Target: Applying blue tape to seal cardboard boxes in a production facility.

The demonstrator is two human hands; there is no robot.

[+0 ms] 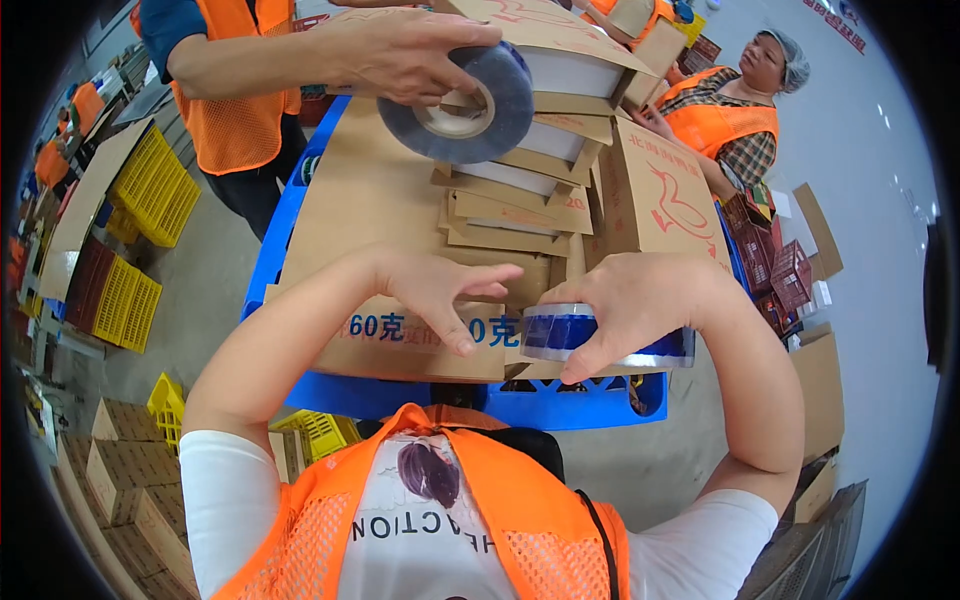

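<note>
My right hand (637, 307) grips a wide roll of packing tape (559, 334), blue and clear, its side turned toward me. To its left, my left hand (442, 292) hovers with fingers apart and nothing in them. Below both hands lies a printed cardboard carton (420, 360) at the near edge of the work surface. Beyond them stand several cartons with raised flaps (510, 210). Another person's hand (412, 56) holds a second large tape roll (495, 135) over the surface, with fingers in its core.
A closed carton with a red bird print (667, 187) stands at the right. Blue plastic (585, 409) edges the surface. A person in an orange vest (712, 112) stands at the far right. Yellow crates (154, 187) and stacked cartons (124, 465) line the left.
</note>
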